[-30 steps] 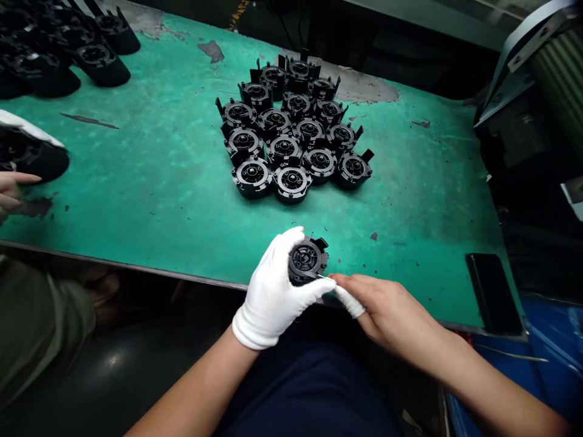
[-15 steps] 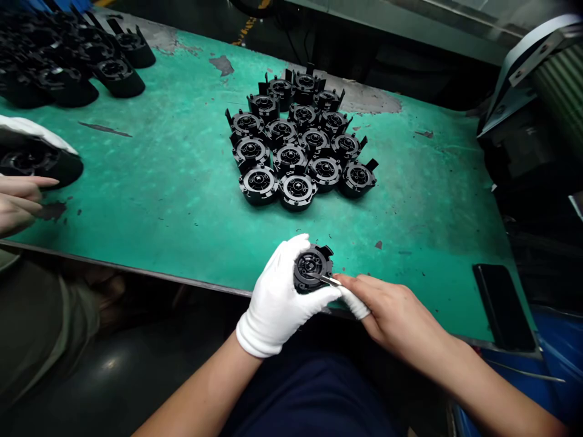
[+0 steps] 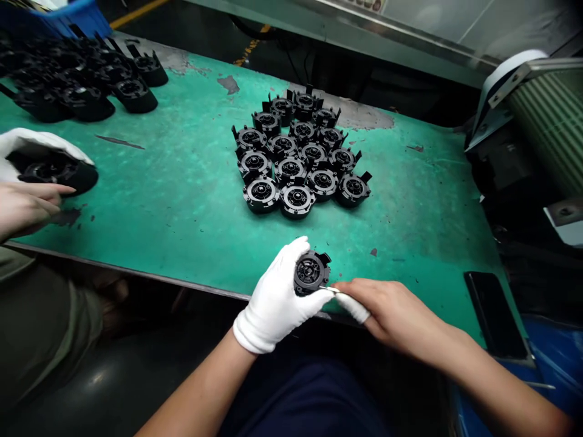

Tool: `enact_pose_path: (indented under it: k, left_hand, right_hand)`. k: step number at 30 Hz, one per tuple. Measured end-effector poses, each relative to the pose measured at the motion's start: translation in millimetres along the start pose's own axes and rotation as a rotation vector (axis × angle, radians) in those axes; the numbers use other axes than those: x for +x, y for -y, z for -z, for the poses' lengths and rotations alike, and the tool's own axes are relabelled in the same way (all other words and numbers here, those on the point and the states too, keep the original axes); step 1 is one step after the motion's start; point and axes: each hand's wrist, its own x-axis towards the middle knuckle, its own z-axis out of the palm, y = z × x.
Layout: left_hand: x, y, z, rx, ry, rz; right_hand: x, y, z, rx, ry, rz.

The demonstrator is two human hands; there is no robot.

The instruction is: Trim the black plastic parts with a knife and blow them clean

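Note:
My left hand, in a white glove, is wrapped around a round black plastic part near the table's front edge. The part's ringed face with a central hub is turned up, and a tab sticks out at its upper right. My right hand is bare but for a white cover on the thumb. Its fingers pinch a thin metal blade-like tool, whose tip lies at the lower right rim of the part. The tool's handle is hidden in the fingers.
Several similar black parts stand grouped on the green table. At left, a co-worker's hands hold another black part, with more parts behind. A dark phone lies at the right edge, and a blue bin stands far left.
The tool's tip has moved from the part's face near the hub out to its lower right rim. My left hand still holds the part. The whole view has shifted slightly.

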Motion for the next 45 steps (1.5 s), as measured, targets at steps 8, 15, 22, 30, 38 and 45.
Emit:
enact_pose_path:
  k: [8, 15, 22, 30, 38, 45]
  left_hand:
    - [1, 19, 56.0, 0.003, -0.277, 0.040]
    - [-5, 15, 16.2, 0.098, -0.145, 0.092]
    - [-2, 21, 14.2, 0.116, -0.151, 0.113]
    - [-4, 21, 7.9, 0.133, -0.211, 0.116]
    - [-4, 22, 3.0, 0.138, -0.242, 0.077]
    - [-4, 19, -5.7, 0.166, -0.324, 0.045]
  right_hand:
    - [-15, -30, -8, 0.215, -0.297, -0.065]
    - [23, -20, -2, 0.060, -0.221, -0.036]
    - [54, -19, 12, -0.287, -0.084, 0.036]
    - [54, -10, -1, -0.339, -0.201, -0.097]
    - [51, -2, -8, -0.343, -0.240, -0.183]
    - [49, 5, -17, -0.252, -0.259, -0.166]
